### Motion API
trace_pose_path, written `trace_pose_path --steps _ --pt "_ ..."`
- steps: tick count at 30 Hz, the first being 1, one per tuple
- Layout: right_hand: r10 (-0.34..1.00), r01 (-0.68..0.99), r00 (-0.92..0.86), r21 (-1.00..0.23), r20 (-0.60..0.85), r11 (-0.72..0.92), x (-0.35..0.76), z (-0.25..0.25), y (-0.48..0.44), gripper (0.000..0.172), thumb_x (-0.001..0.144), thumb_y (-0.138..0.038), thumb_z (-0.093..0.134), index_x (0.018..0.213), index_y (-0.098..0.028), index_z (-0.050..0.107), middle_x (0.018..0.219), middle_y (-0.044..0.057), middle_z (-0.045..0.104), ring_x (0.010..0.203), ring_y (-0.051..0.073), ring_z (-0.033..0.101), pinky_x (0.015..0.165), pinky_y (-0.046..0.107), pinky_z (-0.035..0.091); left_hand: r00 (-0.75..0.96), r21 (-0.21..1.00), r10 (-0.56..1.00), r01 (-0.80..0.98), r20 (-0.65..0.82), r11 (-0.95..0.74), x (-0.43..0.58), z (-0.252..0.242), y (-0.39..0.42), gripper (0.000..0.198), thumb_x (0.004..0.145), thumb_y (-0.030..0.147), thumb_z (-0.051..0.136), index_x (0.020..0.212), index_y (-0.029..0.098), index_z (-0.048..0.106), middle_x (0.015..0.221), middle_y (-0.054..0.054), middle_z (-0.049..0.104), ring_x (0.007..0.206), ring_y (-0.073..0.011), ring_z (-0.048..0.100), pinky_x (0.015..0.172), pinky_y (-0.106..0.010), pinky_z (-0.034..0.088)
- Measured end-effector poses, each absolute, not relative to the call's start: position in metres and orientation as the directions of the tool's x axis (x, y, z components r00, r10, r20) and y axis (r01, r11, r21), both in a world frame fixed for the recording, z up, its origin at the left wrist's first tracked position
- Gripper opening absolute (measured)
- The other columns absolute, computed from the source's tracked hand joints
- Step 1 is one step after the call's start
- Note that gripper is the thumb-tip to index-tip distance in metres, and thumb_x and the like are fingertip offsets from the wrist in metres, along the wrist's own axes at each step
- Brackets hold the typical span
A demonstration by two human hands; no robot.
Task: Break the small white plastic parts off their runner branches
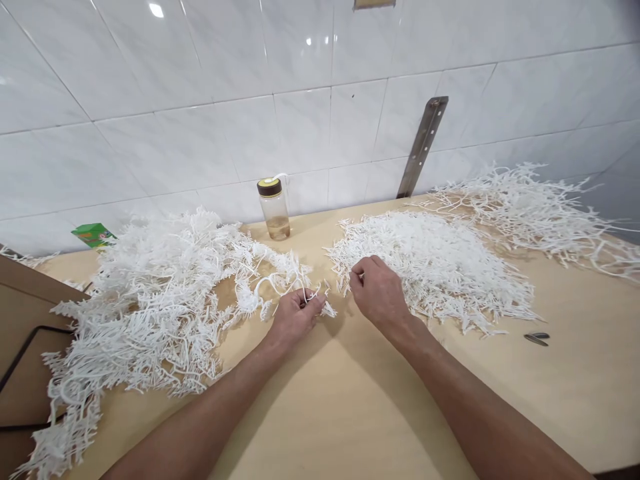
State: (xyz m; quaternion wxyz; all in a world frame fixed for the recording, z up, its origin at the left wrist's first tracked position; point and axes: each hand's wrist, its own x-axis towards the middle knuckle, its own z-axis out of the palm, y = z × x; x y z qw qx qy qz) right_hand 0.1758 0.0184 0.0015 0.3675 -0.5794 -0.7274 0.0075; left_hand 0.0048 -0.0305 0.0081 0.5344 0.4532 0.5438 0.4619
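My left hand [295,315] is closed in a pinch on a white plastic sprig piece [320,300] at the edge of a big heap of white plastic branches [155,293] on the left. My right hand [377,288] is closed too, fingertips pinched on something small and white at the near edge of the middle pile of small white pieces [430,267]. Both hands rest on the light wooden table [340,400], a short gap between them.
A third pile of thin white stalks [530,207] lies at the far right. A clear bottle with a brown lid [274,208] stands by the tiled wall. A green box [94,235] sits far left, a small dark tool [536,339] at right, a metal strip [423,145] on the wall.
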Motion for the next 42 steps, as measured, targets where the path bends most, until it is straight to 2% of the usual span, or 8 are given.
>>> trace_pose_path --steps 4,9,13,19,25,30,36,42 --pt "0.877 0.702 0.047 -0.64 0.479 0.312 0.181 0.013 0.019 0.012 0.083 -0.022 0.058 0.09 -0.016 0.066 0.086 0.007 0.067 0.06 0.015 0.056 0.066 0.03 0.045 -0.028 0.978 0.981 -0.078 -0.194 0.192 0.004 0.009 -0.028 0.042 0.068 0.054 0.077 0.07 0.017 0.058 0.053 0.007 0.046 0.037 -0.0037 0.03 0.035 -0.02 0.015" --pt "0.953 0.503 -0.267 -0.823 0.144 0.265 0.168 0.023 0.004 0.028 0.09 -0.04 0.053 0.086 -0.019 0.071 0.074 0.002 0.07 0.049 0.012 0.054 0.053 0.026 0.043 -0.071 0.979 0.982 -0.117 -0.177 0.168 0.003 0.009 -0.025 0.043 0.066 0.052 0.078 0.075 0.016 0.058 0.07 0.002 0.059 0.036 -0.0022 0.035 0.032 -0.019 0.015" --pt "0.933 0.423 -0.352 -0.877 0.071 0.227 0.163 0.019 0.0 0.027 0.087 -0.041 0.057 0.085 -0.02 0.073 0.077 0.001 0.073 0.043 0.009 0.05 0.045 0.024 0.041 -0.054 0.975 0.98 -0.12 -0.193 0.186 0.003 0.009 -0.025 0.042 0.067 0.051 0.078 0.077 0.016 0.057 0.066 0.003 0.059 0.035 -0.0024 0.036 0.032 -0.018 0.016" --pt "0.945 0.439 -0.311 -0.866 0.103 0.239 0.163 0.018 0.001 0.022 0.085 -0.036 0.058 0.08 -0.02 0.072 0.076 0.0 0.073 0.044 0.009 0.05 0.047 0.024 0.041 -0.004 0.976 0.983 -0.12 -0.186 0.184 0.001 0.01 -0.026 0.04 0.07 0.052 0.074 0.075 0.016 0.06 0.078 -0.001 0.065 0.036 -0.0024 0.039 0.031 -0.019 0.017" --pt "0.938 0.45 -0.318 -0.849 0.136 0.276 0.164 0.024 -0.001 0.02 0.084 -0.034 0.057 0.077 -0.019 0.068 0.072 0.0 0.07 0.046 0.009 0.05 0.049 0.023 0.041 -0.016 0.977 0.985 -0.136 -0.171 0.167 -0.001 0.009 -0.024 0.04 0.068 0.052 0.077 0.077 0.016 0.061 0.061 0.004 0.057 0.036 -0.0039 0.039 0.032 -0.019 0.019" --pt "0.915 0.463 -0.385 -0.833 0.12 0.304 0.164 0.026 -0.003 0.022 0.084 -0.034 0.056 0.07 -0.019 0.064 0.063 -0.002 0.064 0.046 0.01 0.049 0.048 0.023 0.039 -0.036 0.985 0.986 -0.051 -0.165 0.163 -0.002 0.008 -0.022 0.04 0.068 0.052 0.078 0.078 0.015 0.066 0.042 0.007 0.044 0.036 -0.0058 0.033 0.035 -0.02 0.019" --pt "0.923 0.546 -0.357 -0.771 0.142 0.329 0.165 0.021 0.0 0.017 0.081 -0.028 0.059 0.071 -0.019 0.069 0.066 0.0 0.07 0.058 0.014 0.06 0.054 0.024 0.042 -0.154 0.986 0.988 0.166 0.019 0.007 0.0 0.007 -0.024 0.033 0.069 0.047 0.077 0.069 0.015 0.07 0.047 0.003 0.051 0.044 -0.0079 0.04 0.045 -0.022 0.029" --pt "0.947 0.589 -0.276 -0.75 0.163 0.301 0.16 0.016 0.0 0.016 0.08 -0.027 0.059 0.068 -0.02 0.069 0.069 0.001 0.072 0.061 0.015 0.062 0.057 0.026 0.043 -0.145 0.988 0.989 0.155 0.025 -0.002 0.002 0.002 -0.025 0.031 0.076 0.047 0.071 0.074 0.017 0.065 0.048 0.007 0.045 0.045 -0.008 0.036 0.047 -0.023 0.028"
